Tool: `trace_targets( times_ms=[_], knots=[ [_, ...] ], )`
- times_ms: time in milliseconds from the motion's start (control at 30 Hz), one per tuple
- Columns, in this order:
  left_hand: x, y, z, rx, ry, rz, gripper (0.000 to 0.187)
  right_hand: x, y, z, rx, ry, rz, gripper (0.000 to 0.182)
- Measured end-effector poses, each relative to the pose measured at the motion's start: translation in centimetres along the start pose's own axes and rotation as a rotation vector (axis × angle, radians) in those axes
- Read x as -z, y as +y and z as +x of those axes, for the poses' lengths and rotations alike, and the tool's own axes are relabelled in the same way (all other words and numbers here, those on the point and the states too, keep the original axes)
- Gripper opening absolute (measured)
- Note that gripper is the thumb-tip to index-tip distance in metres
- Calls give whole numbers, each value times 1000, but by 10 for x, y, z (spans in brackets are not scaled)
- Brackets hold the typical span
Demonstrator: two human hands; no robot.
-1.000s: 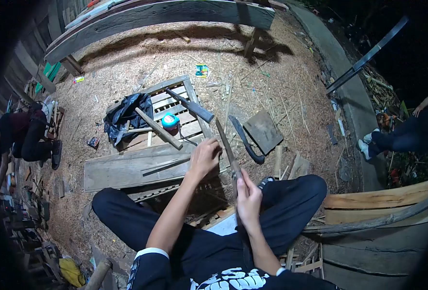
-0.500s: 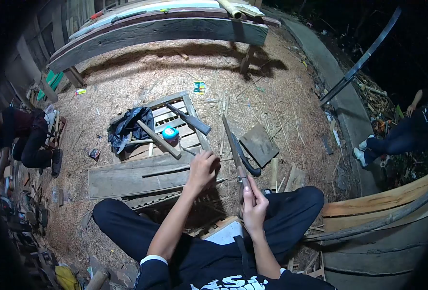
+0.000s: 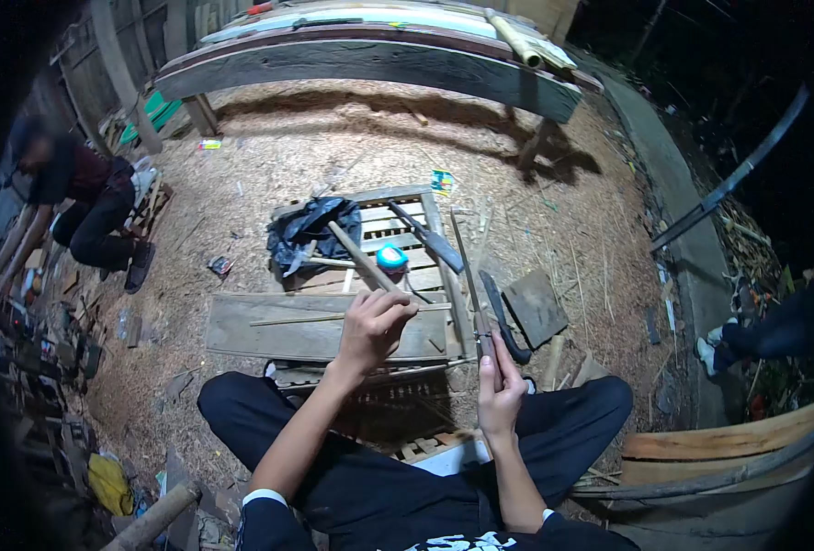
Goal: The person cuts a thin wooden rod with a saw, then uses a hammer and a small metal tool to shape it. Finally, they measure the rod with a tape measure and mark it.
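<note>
My right hand is closed around the handle of a long narrow knife, whose blade points up and away from me. My left hand is closed on a thin stick, which shows on both sides of the fingers. The stick lies crosswise above a wide wooden plank, its right end close to the knife blade. Just beyond my left hand are a wooden-handled tool and a teal tape measure. To the right of the knife lies a dark curved object.
A slatted wooden frame carries a black plastic bag and a broad-bladed tool. A square board lies to the right. A long bench stands ahead. One person crouches at left; another person's leg shows at right.
The camera view has shifted, so the surroundings appear farther right. My left hand has moved left with the stick, away from the knife. My right hand keeps its grip on the knife.
</note>
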State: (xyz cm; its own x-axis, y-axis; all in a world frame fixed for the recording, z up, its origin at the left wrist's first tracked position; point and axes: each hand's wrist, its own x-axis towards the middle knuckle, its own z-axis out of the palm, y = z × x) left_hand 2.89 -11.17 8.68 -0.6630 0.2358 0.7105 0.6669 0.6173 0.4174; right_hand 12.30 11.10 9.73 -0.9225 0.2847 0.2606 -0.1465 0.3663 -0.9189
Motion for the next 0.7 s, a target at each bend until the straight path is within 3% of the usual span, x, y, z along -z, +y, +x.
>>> trace_targets(
  times_ms=[233,267,500,700],
  knots=[
    [40,-29,-21,50,31,61,20,-59,-5,37,20,-216,-318,41],
    [45,-31,-17,60,31,50,21,-71,20,46,268,-143,-347,44],
    [60,-50,-19,111,55,19,24,-113,43,79,522,-239,-524,44],
    [58,-57,-19,93,34,24,28,-111,49,85,607,-411,-645,43]
  ],
)
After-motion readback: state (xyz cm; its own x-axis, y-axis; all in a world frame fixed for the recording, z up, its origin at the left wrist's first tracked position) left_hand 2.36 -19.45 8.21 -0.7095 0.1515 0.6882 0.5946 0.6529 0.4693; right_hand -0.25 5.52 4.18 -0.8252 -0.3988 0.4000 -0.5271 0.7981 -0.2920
